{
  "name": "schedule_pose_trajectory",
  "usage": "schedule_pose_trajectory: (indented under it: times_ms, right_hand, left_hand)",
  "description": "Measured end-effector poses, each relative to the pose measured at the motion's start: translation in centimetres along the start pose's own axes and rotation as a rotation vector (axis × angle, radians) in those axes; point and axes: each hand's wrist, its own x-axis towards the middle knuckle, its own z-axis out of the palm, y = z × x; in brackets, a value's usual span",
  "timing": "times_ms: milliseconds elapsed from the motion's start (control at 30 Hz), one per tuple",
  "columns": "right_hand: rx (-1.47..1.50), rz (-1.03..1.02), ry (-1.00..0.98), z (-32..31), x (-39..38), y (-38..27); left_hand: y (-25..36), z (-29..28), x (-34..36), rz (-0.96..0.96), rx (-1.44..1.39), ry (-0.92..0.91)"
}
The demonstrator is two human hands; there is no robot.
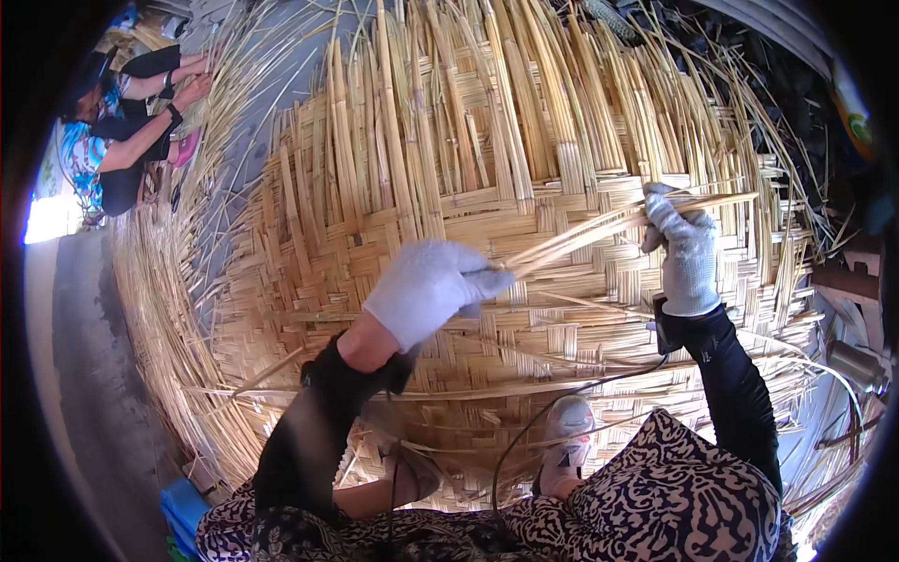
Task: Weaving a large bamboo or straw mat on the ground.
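The left hand (pixel 435 288), in a knit glove, is drawn in to a pinch on one end of some pale strips (pixel 585 234); motion blur hides just how the fingertips sit. The right hand (pixel 684 245), gloved too, has its fingers curled round the same strips farther along. They stretch between the hands, just over a broad woven mat (pixel 468 328) (flat bands, crossing over and under). Beyond, long unwoven splints (pixel 403 122) fan out, stiff and straw-coloured, cut off at the top edge. A dark cable (pixel 534 419) crosses the mat; its lower end is hard to follow.
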Motion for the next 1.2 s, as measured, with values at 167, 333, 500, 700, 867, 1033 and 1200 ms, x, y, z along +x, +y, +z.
schedule_pose_trajectory:
  times_ms: [167,333,500,700,867,1033,1200]
  right_hand:
    - [0.180,-0.265,-0.079,2.1,1.0,-1.3]
    - [0.177,-0.328,-0.193,3.8,3.4,-1.3]
    - [0.073,-0.222,-0.373,7.7,6.6,-2.8]
    - [-0.083,0.243,-0.419,12.3,11.9,2.9]
    - [-0.361,0.411,-0.585,12.7,13.7,2.4]
    - [-0.470,0.246,-0.503,13.8,12.0,2.0]
    - [-0.452,0.266,-0.614,13.5,10.9,1.4]
  left_hand:
    - [-1.0,-1.3,0.8,0.201,0.764,0.456]
    - [-2.8,-2.5,0.9,0.197,0.848,0.538]
    - [-4.6,-3.8,1.0,0.108,0.409,0.735]
    - [-7.7,-5.1,1.8,-0.141,-0.298,1.000]
    - [-9.8,-4.7,3.8,-0.091,-0.696,1.019]
    - [-10.4,-3.8,7.7,-0.125,-0.987,0.951]
    - [-13.0,-2.0,11.9,-0.129,-1.103,0.721]
